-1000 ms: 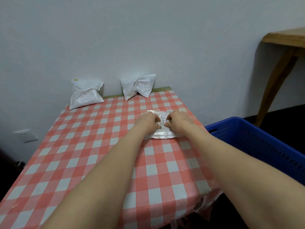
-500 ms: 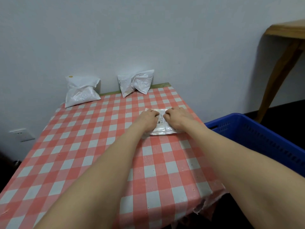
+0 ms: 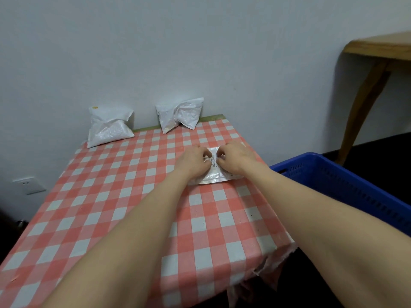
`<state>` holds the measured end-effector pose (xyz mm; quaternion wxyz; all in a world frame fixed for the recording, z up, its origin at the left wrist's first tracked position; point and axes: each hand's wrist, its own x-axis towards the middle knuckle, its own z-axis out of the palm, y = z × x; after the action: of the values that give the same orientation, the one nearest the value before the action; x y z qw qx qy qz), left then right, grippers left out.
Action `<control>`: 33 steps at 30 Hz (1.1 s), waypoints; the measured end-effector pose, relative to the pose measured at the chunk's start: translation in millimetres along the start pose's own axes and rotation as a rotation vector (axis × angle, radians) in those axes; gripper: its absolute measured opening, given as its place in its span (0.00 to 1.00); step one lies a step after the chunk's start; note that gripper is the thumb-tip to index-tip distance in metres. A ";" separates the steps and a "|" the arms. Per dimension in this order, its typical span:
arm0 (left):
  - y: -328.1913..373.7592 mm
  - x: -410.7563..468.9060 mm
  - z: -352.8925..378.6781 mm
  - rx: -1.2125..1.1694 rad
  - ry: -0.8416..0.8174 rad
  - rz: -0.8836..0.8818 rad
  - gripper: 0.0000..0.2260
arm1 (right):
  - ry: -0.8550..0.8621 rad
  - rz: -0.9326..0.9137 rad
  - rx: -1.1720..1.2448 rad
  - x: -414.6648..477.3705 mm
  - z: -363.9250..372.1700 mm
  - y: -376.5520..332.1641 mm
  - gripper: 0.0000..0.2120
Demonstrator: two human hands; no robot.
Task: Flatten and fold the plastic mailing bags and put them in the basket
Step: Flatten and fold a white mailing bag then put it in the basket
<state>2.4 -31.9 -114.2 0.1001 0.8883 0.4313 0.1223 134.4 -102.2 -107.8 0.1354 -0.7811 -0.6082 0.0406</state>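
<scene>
The mailing bag (image 3: 214,177) lies on the worktop (image 3: 133,196), in its far right part, near the edge that borders the blue basket (image 3: 347,185). We judge the step in hand to be the fold: the bag looks largely flattened, and both hands meet over its middle.

To do this step well, we first press any remaining air out toward an edge, because trapped air will spring the fold open. We bring one edge over until it lines up with the opposite edge, then run the fingertips along the crease from the middle outward. The plastic is thin and likely to slide on the checked cloth, so we hold one half down with one hand while the other turns the flap. We make the packet compact enough to go into the basket without unfolding.

The left hand (image 3: 192,162) and the right hand (image 3: 236,157) rest on the bag side by side, palms down, knuckles raised. The left fingers (image 3: 205,154) are curled and appear to pinch the plastic beside the printed label. The right fingers (image 3: 220,153) are curled likewise and appear to pinch the same strip from the right. Both forearms reach from the near edge and converge at the bag.

The far-left bag (image 3: 109,127) and the far-middle bag (image 3: 180,114) lean against the wall, crumpled and puffed, well apart from the hands.
</scene>
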 end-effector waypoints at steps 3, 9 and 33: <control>1.3 -5.0 -0.5 -0.003 -0.043 -0.037 0.14 | -0.042 0.018 0.019 -5.2 5.1 -1.0 0.15; 3.0 -4.7 1.2 0.073 -0.082 -0.038 0.12 | -0.018 0.052 0.021 -5.3 9.8 -1.1 0.14; 3.3 -40.2 -7.2 0.045 -0.085 -0.034 0.05 | -0.108 0.010 0.023 -42.7 -1.6 6.2 0.07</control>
<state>-21.4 -65.2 -111.7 0.1004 0.8872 0.4443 0.0731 129.6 -144.9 -112.2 0.1111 -0.7793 -0.6100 0.0903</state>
